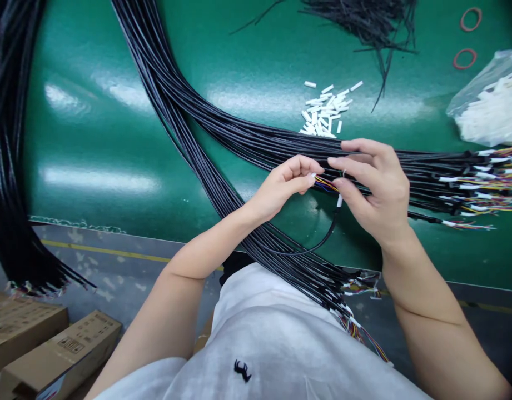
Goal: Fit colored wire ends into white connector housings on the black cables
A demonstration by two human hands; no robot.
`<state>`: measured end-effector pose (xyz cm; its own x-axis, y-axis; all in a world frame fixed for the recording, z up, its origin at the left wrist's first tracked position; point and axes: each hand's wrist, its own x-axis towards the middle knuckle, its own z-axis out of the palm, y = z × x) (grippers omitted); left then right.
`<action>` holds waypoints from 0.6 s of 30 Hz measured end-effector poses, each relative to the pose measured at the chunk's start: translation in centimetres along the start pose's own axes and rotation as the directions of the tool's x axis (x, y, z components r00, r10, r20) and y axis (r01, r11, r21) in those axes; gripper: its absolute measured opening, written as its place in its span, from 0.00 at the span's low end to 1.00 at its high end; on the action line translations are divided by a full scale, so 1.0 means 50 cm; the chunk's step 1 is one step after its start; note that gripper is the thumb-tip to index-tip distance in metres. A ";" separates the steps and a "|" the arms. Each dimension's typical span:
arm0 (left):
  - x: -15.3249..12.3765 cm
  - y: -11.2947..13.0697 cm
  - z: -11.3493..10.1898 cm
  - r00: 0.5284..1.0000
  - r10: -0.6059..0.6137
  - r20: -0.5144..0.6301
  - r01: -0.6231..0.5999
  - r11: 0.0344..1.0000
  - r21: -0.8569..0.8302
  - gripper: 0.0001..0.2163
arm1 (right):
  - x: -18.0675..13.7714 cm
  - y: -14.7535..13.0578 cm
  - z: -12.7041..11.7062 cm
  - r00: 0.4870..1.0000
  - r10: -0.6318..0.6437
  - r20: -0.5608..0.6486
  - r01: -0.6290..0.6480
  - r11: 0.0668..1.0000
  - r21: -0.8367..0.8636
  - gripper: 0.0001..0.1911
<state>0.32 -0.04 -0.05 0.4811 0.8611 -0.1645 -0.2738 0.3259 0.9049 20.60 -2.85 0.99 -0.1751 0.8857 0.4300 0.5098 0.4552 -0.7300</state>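
Note:
My left hand (286, 184) is closed in a pinch on a small white connector at the coloured wire ends (327, 184) of one black cable (322, 241). My right hand (374, 186) grips the same cable just behind its white sleeve (339, 200), thumb and fingers curled round it. The cable loops down from my hands toward my lap. Both hands hover over a thick bundle of black cables (222, 133) lying across the green table (105, 128). A small pile of white connector housings (324, 110) lies just beyond my hands.
A clear bag of white parts (487, 103) sits at the right edge. Two red rubber bands (467, 39) and loose thin black strands (368, 25) lie at the top. Another black cable bundle (8, 166) hangs off the left. Cardboard boxes (51, 350) stand on the floor.

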 end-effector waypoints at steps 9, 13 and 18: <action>0.001 0.004 0.000 1.000 -0.009 -0.027 0.009 1.000 -0.011 0.12 | -0.009 0.024 0.029 0.845 0.516 0.142 -0.482 0.619 0.620 0.15; 0.005 -0.001 -0.001 0.999 -0.020 -0.032 0.019 0.999 -0.032 0.12 | 0.000 0.038 0.032 0.798 0.573 0.189 -0.548 0.559 0.622 0.23; 0.003 -0.006 0.006 0.998 -0.063 0.004 0.063 0.997 -0.049 0.09 | -0.005 0.055 0.023 0.757 0.630 0.174 -0.569 0.505 0.649 0.23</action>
<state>0.73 -0.13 -0.24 0.5011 0.8370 -0.2196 -0.2833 0.3985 0.8723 21.07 -1.73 -1.72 0.0421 0.9732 -0.2262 -0.1899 -0.2145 -0.9581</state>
